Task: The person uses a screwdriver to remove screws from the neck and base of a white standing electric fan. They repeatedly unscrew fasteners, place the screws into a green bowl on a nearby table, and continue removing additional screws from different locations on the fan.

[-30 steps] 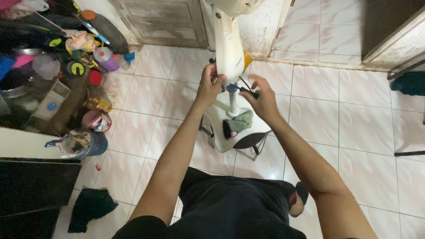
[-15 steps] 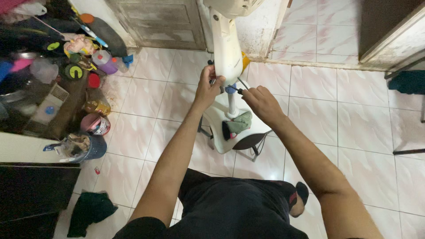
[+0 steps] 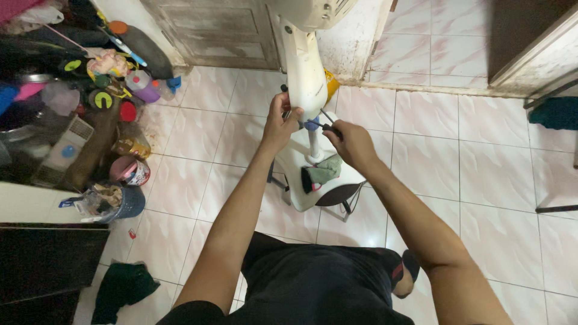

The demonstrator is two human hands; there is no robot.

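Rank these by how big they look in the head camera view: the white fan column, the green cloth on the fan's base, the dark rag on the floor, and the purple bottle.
1. White fan column
2. Dark rag, though it lies nearer the camera
3. Green cloth
4. Purple bottle

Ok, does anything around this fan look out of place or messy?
Yes. A green and dark cloth lies bunched on the white fan base instead of being put away, and another dark cloth lies crumpled on the floor tiles. The wall corner behind the fan column is stained and grimy.
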